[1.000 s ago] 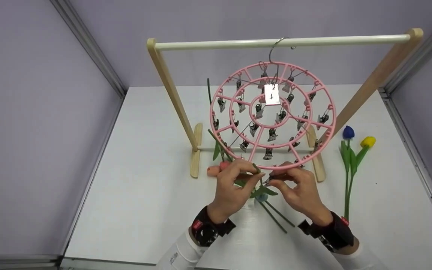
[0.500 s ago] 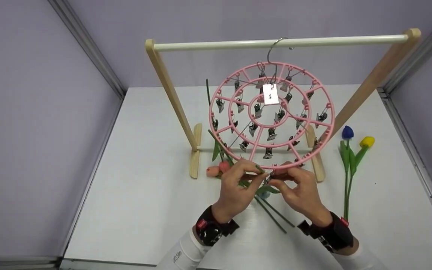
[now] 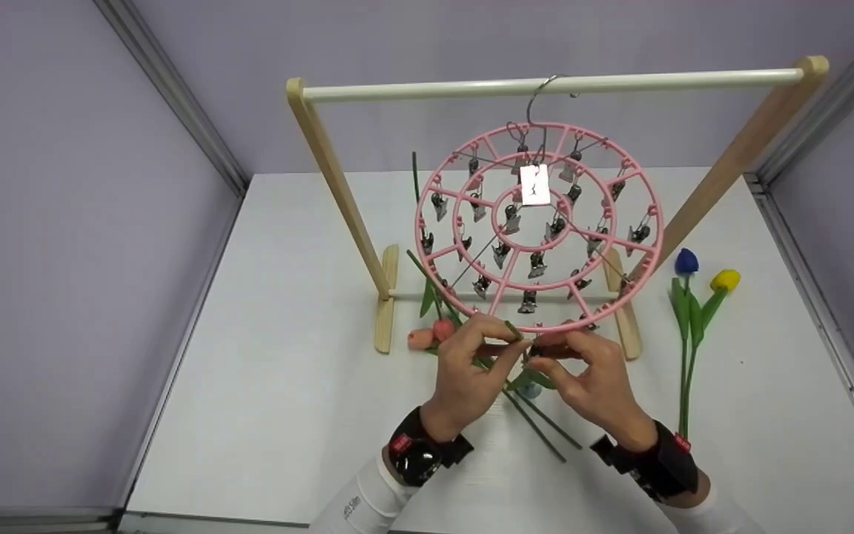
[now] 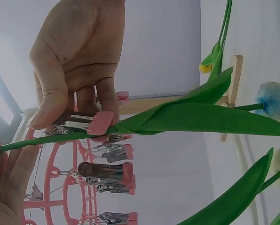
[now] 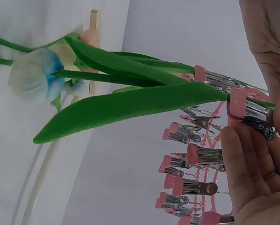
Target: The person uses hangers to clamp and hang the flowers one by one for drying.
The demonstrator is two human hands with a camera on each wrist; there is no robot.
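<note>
White bench (image 3: 286, 371), lilac walls: wooden rack (image 3: 338, 185) with pink clip hanger (image 3: 538, 230).
Left hand (image 3: 468, 371) pinches tulip stem (image 4: 41, 140); right hand (image 3: 590, 374) pinches clip (image 4: 91, 124) at hanger's near rim; spare tulips (image 3: 694, 311) lie right.

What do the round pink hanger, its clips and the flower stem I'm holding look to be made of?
Round pink hanger: looks like moulded plastic, matte, with thin uniform spokes.
Clips: shiny silver metal bodies, probably steel, with pink tips that look plastic or rubbery.
Flower stem: likely artificial; the leaf has an even, felt-like green surface, so plastic or fabric. The left hand and right hand hold stem and clip.
</note>
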